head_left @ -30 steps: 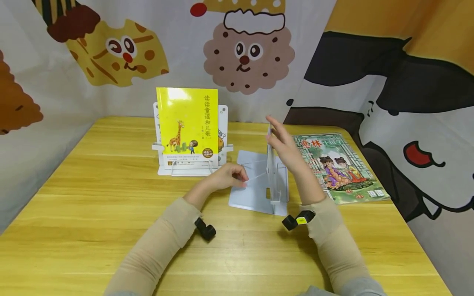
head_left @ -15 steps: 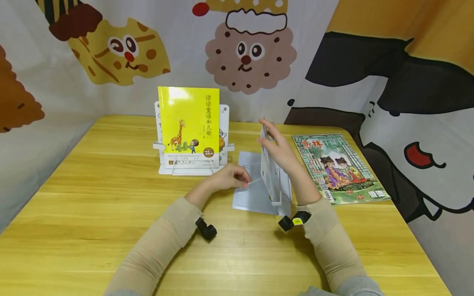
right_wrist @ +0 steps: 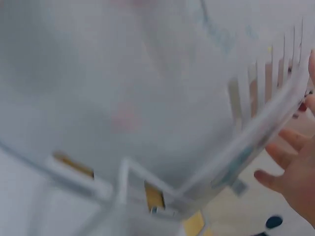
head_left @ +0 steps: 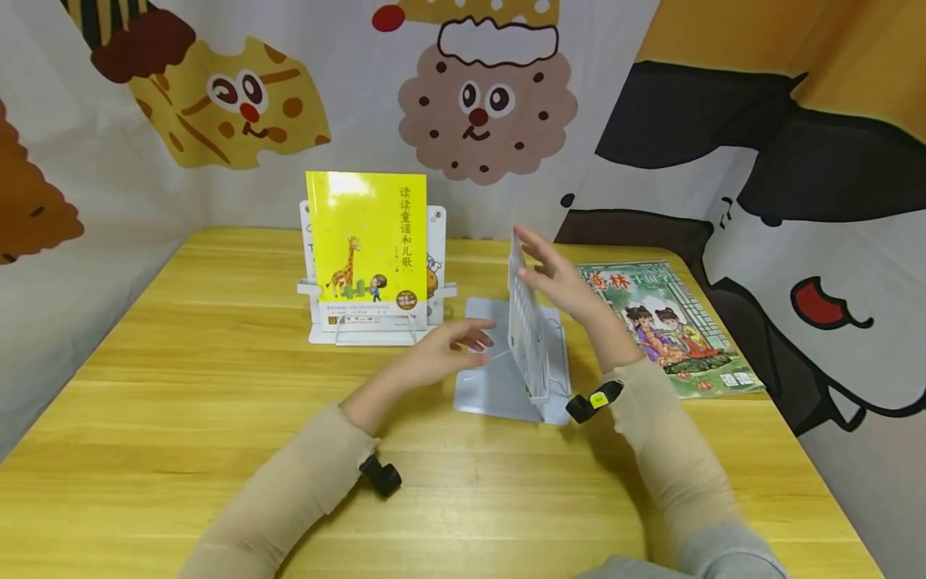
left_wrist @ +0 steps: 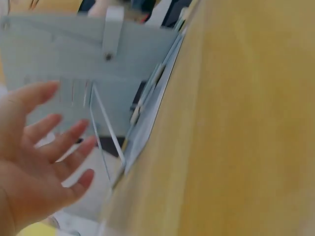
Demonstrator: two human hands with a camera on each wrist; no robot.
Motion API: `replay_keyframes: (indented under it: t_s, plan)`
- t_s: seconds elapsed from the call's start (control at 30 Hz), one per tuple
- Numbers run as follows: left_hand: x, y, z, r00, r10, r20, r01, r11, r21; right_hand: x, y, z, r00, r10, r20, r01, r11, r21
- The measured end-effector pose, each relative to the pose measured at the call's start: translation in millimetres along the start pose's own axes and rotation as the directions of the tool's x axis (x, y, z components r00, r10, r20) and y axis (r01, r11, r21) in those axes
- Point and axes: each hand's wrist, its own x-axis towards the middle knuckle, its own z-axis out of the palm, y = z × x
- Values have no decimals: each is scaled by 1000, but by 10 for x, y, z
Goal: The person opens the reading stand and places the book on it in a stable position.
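A white metal book stand (head_left: 526, 322) stands on the table with its panel upright, seen nearly edge-on in the head view. Its flat base (head_left: 492, 386) lies on the wood. In the left wrist view, a bent wire support (left_wrist: 106, 123) runs from slots in the panel's back down to the base. My left hand (head_left: 450, 351) is beside that wire, fingers loosely spread and holding nothing. My right hand (head_left: 560, 277) is at the panel's upper edge with fingers extended; in the right wrist view its fingers (right_wrist: 290, 160) show spread along the slotted edge. Whether they touch is unclear.
Behind and left, a yellow book (head_left: 366, 249) leans on a second white book stand (head_left: 436, 233). A green magazine (head_left: 669, 330) lies flat at the right. A printed cloth (head_left: 362, 96) hangs behind the wooden table (head_left: 448, 490).
My left hand has let go of the wire support and drawn back slightly, its fingers spreading. The panel has tilted left from its position a second ago. My right wrist has shifted rightward.
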Motion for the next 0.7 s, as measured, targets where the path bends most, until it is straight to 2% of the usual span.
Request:
replay_keyframes:
  t_s: [0.13, 0.23, 0.3, 0.4, 0.5, 0.6, 0.7]
  plan:
    - [-93, 237, 103, 989, 80, -122, -88, 994, -62, 39, 161, -93, 999, 25, 41, -27, 998, 53]
    - [-141, 412, 201, 967, 148, -209, -166, 984, -70, 63, 180, -115, 997, 49, 61, -53, 996, 71]
    - [-160, 511, 267, 954, 175, -243, -188, 982, -33, 80, 188, -121, 996, 54, 71, -59, 995, 74]
    - [-169, 606, 352, 940, 207, -271, -202, 978, 49, 99, 188, -126, 995, 60, 80, -66, 995, 75]
    - [-155, 631, 403, 931, 229, -285, -209, 973, 98, 81, 129, -128, 995, 68, 71, -73, 996, 56]
    - [-142, 618, 411, 924, 239, -299, -217, 971, 103, 36, 7, -133, 996, 74, 42, -75, 997, 3]
    - [-132, 599, 389, 924, 246, -294, -222, 969, 112, -30, -91, -160, 997, 78, 6, -78, 995, -60]
